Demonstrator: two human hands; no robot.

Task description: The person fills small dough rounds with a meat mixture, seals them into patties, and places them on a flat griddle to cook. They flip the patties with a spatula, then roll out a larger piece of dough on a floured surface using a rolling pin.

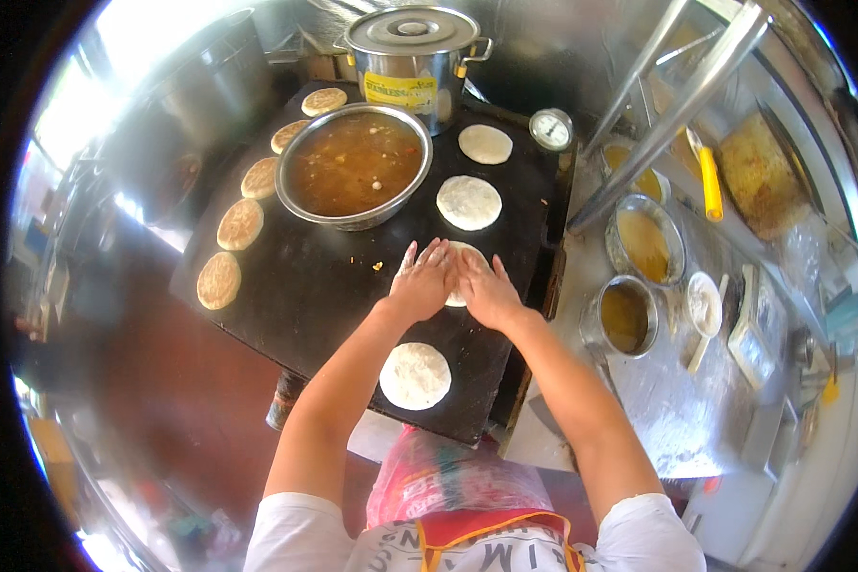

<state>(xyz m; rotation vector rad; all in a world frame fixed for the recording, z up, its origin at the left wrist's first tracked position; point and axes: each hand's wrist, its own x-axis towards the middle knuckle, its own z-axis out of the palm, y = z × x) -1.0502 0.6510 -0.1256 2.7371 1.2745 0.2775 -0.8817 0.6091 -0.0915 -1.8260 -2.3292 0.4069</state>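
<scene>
Both my left hand [423, 279] and my right hand [487, 289] lie flat, palms down, on a round of pale dough [457, 294] on the black griddle [293, 300]. My fingers are spread a little and grip nothing; they cover much of the round. Nearer to me is another floury dough round [415, 376]. Beyond my hands lie two more pale rounds, one close [470, 203] and one farther off [485, 144]. Along the griddle's left side runs a curved row of several browned flatbreads, the nearest one [219, 280] at the front left corner.
A steel bowl of brown broth [302, 209] and a lidded steel pot [457, 68] stand on the griddle. A round dial gauge [551, 129] sits at its far right corner. On the right counter [658, 400] are metal containers of yellowish liquid [624, 314], a flour-dusted scoop [704, 304] and a scale [752, 350].
</scene>
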